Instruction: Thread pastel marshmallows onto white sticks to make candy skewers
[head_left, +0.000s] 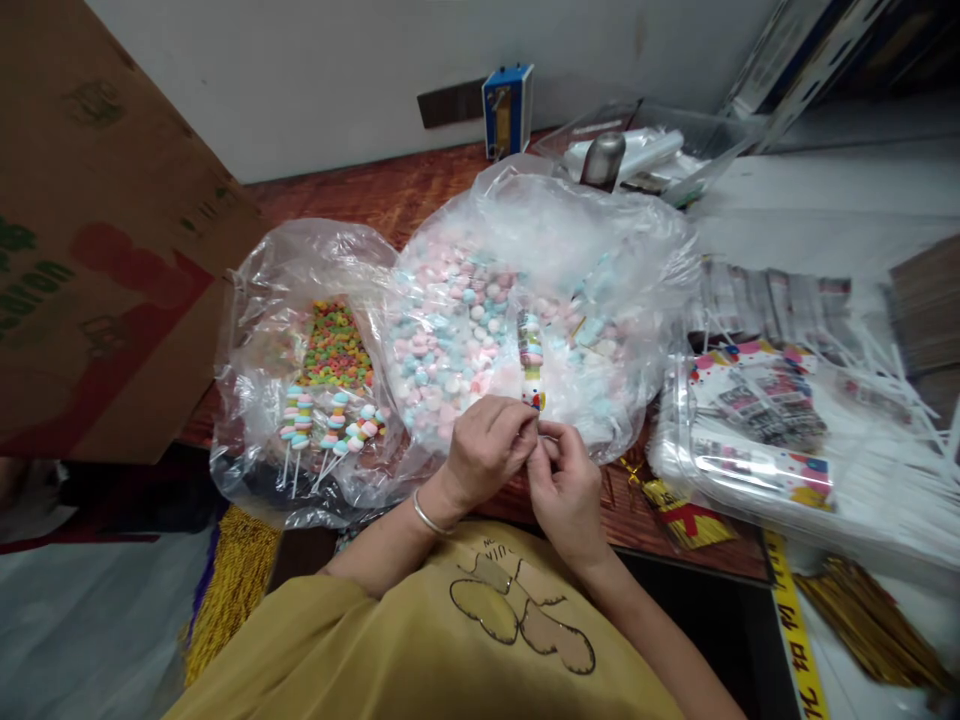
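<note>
A bagged marshmallow skewer (531, 355) stands out from my hands, its clear printed wrapper around stacked pastel and coloured sweets. My left hand (487, 445) is closed in a pinch at the wrapper's lower end. Facing it, my right hand (566, 490) is also pinched closed at that end, fingertips touching the left ones. What lies between the fingertips is too small to make out. Just beyond is a large clear bag of pastel marshmallows (439, 345). To the left, several unwrapped marshmallow skewers (337, 425) with white sticks lie on a plastic bag beside colourful ring-shaped sweets (337, 345).
At right, a clear tray (675, 450) holds printed wrappers and white sticks. Gold twist ties (690, 515) lie by the table's front edge. A cardboard box (112, 250) stands at left. Behind are a blue device (508, 110) and a clear bin (705, 150).
</note>
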